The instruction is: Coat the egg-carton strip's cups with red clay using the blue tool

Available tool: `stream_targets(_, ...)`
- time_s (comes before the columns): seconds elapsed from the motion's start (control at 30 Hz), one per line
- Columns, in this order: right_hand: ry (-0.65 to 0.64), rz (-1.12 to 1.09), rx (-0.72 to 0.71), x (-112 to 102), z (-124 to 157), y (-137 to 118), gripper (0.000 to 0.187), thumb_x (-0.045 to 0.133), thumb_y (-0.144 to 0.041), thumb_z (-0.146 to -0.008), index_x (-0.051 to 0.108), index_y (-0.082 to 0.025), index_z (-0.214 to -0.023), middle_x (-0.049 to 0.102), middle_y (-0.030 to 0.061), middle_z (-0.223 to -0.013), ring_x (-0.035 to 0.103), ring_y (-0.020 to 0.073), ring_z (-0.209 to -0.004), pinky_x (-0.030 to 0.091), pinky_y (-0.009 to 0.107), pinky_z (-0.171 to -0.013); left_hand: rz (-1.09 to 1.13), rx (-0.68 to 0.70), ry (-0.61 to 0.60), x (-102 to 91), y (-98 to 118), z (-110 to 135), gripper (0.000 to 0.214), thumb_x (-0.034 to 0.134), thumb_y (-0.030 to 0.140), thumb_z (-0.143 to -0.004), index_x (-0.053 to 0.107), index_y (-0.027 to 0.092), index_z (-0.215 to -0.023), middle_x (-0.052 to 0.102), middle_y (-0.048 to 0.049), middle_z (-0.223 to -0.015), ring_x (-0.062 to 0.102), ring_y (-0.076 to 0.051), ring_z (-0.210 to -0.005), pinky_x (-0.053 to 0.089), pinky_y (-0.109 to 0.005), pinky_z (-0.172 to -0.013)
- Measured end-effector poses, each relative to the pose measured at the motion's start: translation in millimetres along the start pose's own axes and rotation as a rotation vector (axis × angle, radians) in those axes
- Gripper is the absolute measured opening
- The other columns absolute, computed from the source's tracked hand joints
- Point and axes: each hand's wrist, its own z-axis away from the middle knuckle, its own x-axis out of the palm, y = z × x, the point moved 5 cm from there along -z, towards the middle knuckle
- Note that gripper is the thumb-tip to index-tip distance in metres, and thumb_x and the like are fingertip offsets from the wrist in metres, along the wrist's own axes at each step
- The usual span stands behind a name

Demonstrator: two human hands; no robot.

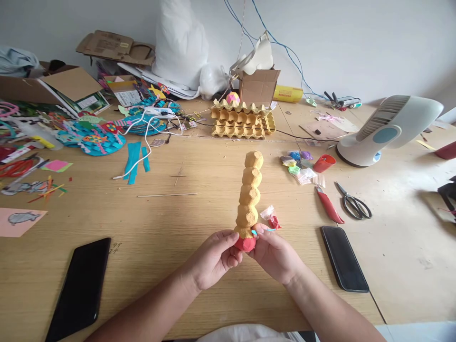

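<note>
Over the near middle of the wooden table (pixel 178 223), both hands pinch a red ball (pixel 245 244) at the foot of a column of cardboard cups (pixel 250 190).

The left hand (pixel 213 259) has its fingers curled shut, thumb and fingertips pressing the ball from the left. The right hand (pixel 275 256) closes on it from the other side, fingertips at the seam where the ball meets the lowest cup. The column of nested yellow-brown cups points away from the person. Whether it rests on the table I cannot tell. A small plastic bag (pixel 270 216) with a red bit lies just beyond the right hand. One black phone (pixel 344 258) lies to the right and another phone (pixel 81 289) at lower left. Farther right a red knife (pixel 329 205) and scissors (pixel 353 204) lie near each other, with a red cup (pixel 324 163) behind them. Stacked egg trays (pixel 242 123) and a white fan (pixel 388 128) stand farther back.
</note>
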Motion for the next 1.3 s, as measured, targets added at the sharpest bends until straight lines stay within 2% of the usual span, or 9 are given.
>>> stream_targets(0.17, 0.012, 0.005, 0.007, 1.9, -0.6, 2.1, 0.022, 0.077, -0.041, -0.086, 0.069, -0.021, -0.09, 0.073, 0.0041, -0.098, 0.062, 0.0198, -0.092, 0.045, 0.035, -0.085, 0.033, 0.021, 0.036, 0.8, 0.2, -0.8, 0.023, 0.081, 0.033, -0.084, 0.075, 0.011, -0.085, 0.069, -0.0025, -0.076, 0.061, -0.003, -0.057, 0.05, -0.01, -0.053)
stream_targets(0.33, 0.015, -0.029, 0.002, 2.0, -1.4, 4.1, 0.019, 0.077, -0.038, -0.086, 0.067, -0.022, -0.082, 0.071, 0.0021, -0.094, 0.06, 0.0188, -0.088, 0.045, 0.034, -0.083, 0.094, -0.001, 0.024, 2.0, -1.0, -2.3, 0.032, 0.083, 0.041, -0.081, 0.077, 0.01, -0.089, 0.071, -0.0053, -0.079, 0.062, -0.005, -0.059, 0.051, -0.011, -0.051)
stream_targets(0.47, 0.035, -0.063, 0.013, 0.9, -0.8, 7.0, 0.018, 0.08, -0.036, -0.084, 0.069, -0.022, -0.086, 0.07, -0.0006, -0.089, 0.06, 0.0163, -0.087, 0.045, 0.031, -0.082, 0.1, -0.015, 0.034, 1.6, -1.0, -3.0, 0.026, 0.088, 0.03, -0.077, 0.076, 0.01, -0.089, 0.072, -0.0042, -0.081, 0.058, -0.001, -0.056, 0.049, -0.008, -0.051)
stream_targets(0.63, 0.04, -0.112, 0.038, 1.0, -1.0, 9.8, 0.016, 0.078, -0.033, -0.086, 0.068, -0.021, -0.086, 0.069, -0.0012, -0.086, 0.061, 0.0153, -0.086, 0.045, 0.03, -0.083, 0.165, -0.035, 0.052, -0.7, -3.0, -2.6, 0.026, 0.089, 0.029, -0.075, 0.076, 0.01, -0.088, 0.071, -0.0042, -0.081, 0.055, 0.0, -0.054, 0.046, -0.006, -0.046)
stream_targets(0.73, 0.032, -0.141, 0.022, 0.7, -2.3, 8.2, 0.016, 0.077, -0.033, -0.087, 0.067, -0.021, -0.083, 0.068, -0.0019, -0.083, 0.061, 0.0155, -0.084, 0.046, 0.03, -0.082, 0.23, -0.05, 0.039, 0.0, -3.4, -2.2, 0.028, 0.086, 0.032, -0.078, 0.076, 0.01, -0.093, 0.072, -0.005, -0.084, 0.058, -0.002, -0.057, 0.05, -0.007, -0.049)
stream_targets(0.87, 0.023, -0.107, -0.002, 0.7, -3.2, 4.6, 0.019, 0.075, -0.038, -0.088, 0.065, -0.023, -0.081, 0.071, 0.0017, -0.093, 0.062, 0.0195, -0.09, 0.048, 0.034, -0.084, 0.282, -0.096, 0.001, 3.9, -1.9, -2.4, 0.036, 0.072, 0.041, -0.091, 0.074, 0.007, -0.102, 0.074, -0.0086, -0.086, 0.065, -0.007, -0.061, 0.056, -0.012, -0.053)
stream_targets(0.97, 0.033, -0.102, -0.008, 1.2, -3.1, 2.9, 0.018, 0.074, -0.039, -0.089, 0.066, -0.024, -0.085, 0.072, 0.0011, -0.094, 0.062, 0.0191, -0.089, 0.049, 0.033, -0.083, 0.316, -0.118, -0.015, 4.5, -1.1, -2.9, 0.029, 0.069, 0.036, -0.094, 0.074, 0.007, -0.099, 0.076, -0.0093, -0.085, 0.071, -0.01, -0.065, 0.06, -0.015, -0.058)
stream_targets(1.17, -0.005, -0.159, 0.0, 4.7, -4.7, 2.3, 0.016, 0.072, -0.037, -0.091, 0.069, -0.022, -0.096, 0.075, 0.0001, -0.094, 0.063, 0.0147, -0.081, 0.05, 0.029, -0.08, 0.233, -0.008, -0.132, 6.3, 0.1, -2.3, 0.031, 0.082, 0.014, -0.081, 0.075, 0.008, -0.111, 0.079, -0.0087, -0.096, 0.075, -0.01, -0.083, 0.06, -0.012, -0.075)
stream_targets(1.3, 0.002, -0.171, 0.019, 4.8, -6.2, 4.4, 0.018, 0.071, -0.039, -0.092, 0.069, -0.022, -0.098, 0.076, 0.001, -0.095, 0.064, 0.0139, -0.077, 0.05, 0.028, -0.078, 0.139, 0.036, -0.08, 5.5, -1.7, -4.0, 0.023, 0.083, 0.011, -0.079, 0.078, 0.01, -0.102, 0.079, -0.0064, -0.089, 0.074, -0.009, -0.084, 0.059, -0.011, -0.078)
